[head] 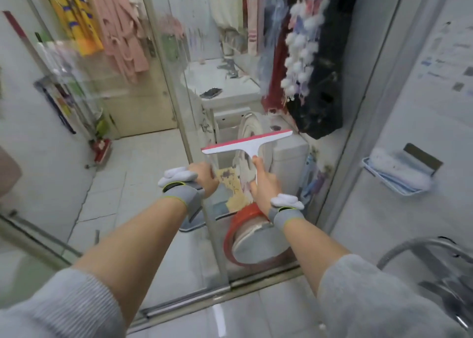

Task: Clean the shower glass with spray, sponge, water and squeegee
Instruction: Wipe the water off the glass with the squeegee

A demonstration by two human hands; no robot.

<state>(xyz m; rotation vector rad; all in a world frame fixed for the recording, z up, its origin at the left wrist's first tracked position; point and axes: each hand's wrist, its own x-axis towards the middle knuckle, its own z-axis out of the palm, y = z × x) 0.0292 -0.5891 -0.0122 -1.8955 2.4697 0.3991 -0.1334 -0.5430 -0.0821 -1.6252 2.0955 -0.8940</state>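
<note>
right hand [265, 184] grips white, red-edged squeegee [247, 142] against shower glass [194, 107]; left hand [203, 177] grip unclear.

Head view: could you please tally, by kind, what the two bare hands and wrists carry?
Pink-edged white plastic squeegee, held by the right hand: 1
Grey wristbands: 2
Left hand on the glass door's edge: carries 0
Total: 3

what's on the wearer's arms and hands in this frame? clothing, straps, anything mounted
Grey ribbed sleeves pushed up past the forearms. Each wrist carries a grey band edged in yellow-green, with white padded lumps on top. Left hand and right hand are bare, ungloved. No cables visible.
</note>
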